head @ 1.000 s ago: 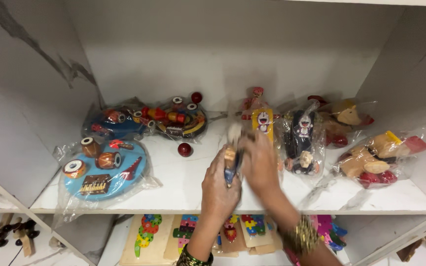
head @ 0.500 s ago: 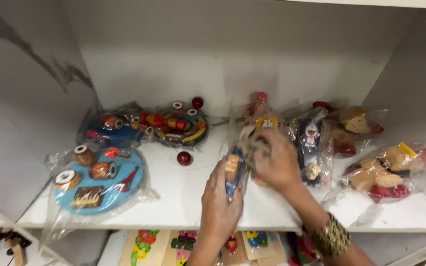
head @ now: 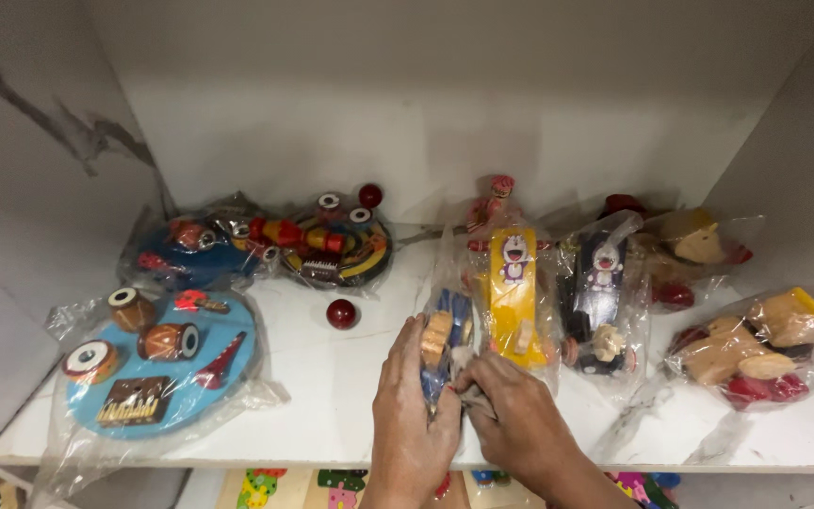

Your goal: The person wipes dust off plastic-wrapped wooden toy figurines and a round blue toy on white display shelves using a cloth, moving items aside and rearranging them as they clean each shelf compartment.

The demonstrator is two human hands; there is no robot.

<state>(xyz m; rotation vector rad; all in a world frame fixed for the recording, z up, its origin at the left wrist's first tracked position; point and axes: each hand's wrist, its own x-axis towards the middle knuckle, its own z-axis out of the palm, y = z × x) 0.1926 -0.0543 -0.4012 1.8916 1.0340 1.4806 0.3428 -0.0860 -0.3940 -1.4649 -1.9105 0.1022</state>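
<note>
Blue disc (head: 157,377) near left on the shelf (head: 332,396); red ball (head: 341,313) mid. Left hand (head: 412,415) and right hand (head: 515,419) both grip the bagged blue toy (head: 447,341), standing between them, just left of the yellow toy (head: 512,292).

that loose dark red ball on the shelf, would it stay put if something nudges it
Probably not. The red ball looks round and glossy and lies bare on the smooth white shelf, unbagged, so a nudge would likely set it rolling. It seems small and probably light. The left hand is close by, so a stray brush might move it.
</note>
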